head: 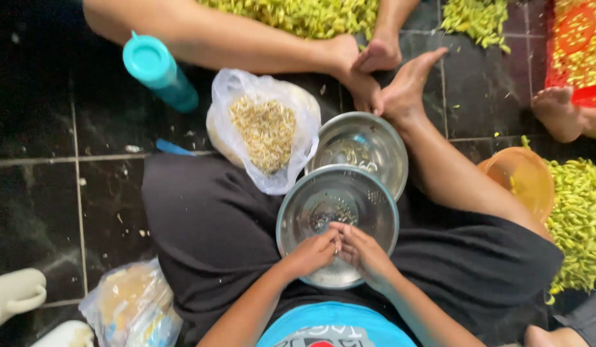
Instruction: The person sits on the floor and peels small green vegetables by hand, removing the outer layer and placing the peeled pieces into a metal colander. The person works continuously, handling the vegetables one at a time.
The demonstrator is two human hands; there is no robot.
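Both hands, left and right, meet fingertips low in the frame's centre, pinching something small over a steel colander.

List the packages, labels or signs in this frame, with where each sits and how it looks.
Clear plastic bag: open, above the steel bowls, holding pale sprouts.
Second plastic bag: bottom left on the dark floor, crinkled, clear with yellowish contents and blue print.
Shirt print: bottom centre, grey and red on a blue shirt.
No signs or screens in view.
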